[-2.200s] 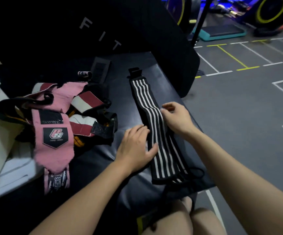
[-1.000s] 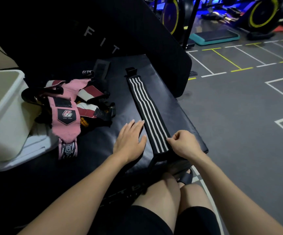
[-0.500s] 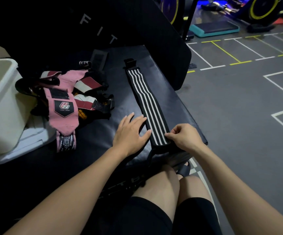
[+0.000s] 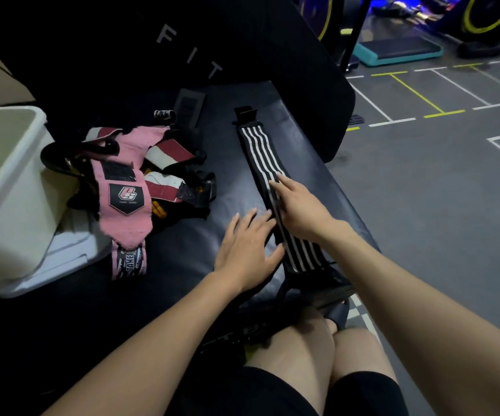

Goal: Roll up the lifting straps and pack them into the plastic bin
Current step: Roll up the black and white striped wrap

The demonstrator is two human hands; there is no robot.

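A long black strap with white stripes lies flat and unrolled along the black bench pad, its far end toward the backrest. My right hand lies on its middle with fingers extended forward, pressing it down. My left hand rests flat on the pad beside the strap's near part, fingers spread, thumb at the strap's edge. A heap of pink, red-and-white and black straps sits to the left. The white plastic bin stands at the far left, on its lid.
The bench's black backrest rises behind the straps. The pad's right edge drops to a grey gym floor with painted lines. My bare knees are below the bench's near end. Gym machines stand at the far top right.
My right hand left the strap's near end and slid forward along it to its middle, fingers now straight. My left hand stayed flat beside the strap.
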